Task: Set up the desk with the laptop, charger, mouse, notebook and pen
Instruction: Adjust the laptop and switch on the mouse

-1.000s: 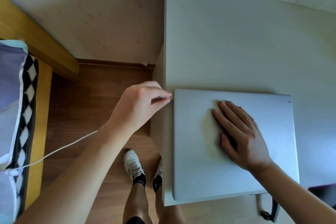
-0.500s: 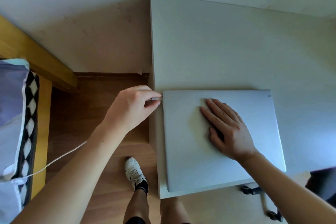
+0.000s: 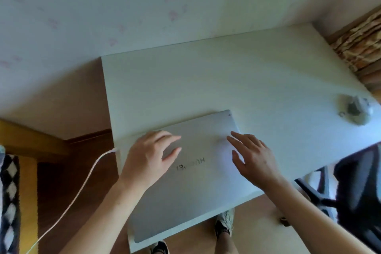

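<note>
Laptop [image 3: 185, 181]: on bench [image 3: 206, 88], lid shut. Charger cable [image 3: 82, 187]: at laptop's left edge, prob. plugged. Left hand [image 3: 148, 159], right hand [image 3: 253, 161]: fingers spread, grasping nothing. Notebook, pen: unseen.

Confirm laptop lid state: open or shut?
Shut. The laptop lies flat on the desk, lid logo facing up, no screen or keyboard showing; left hand and right hand over it.
</note>
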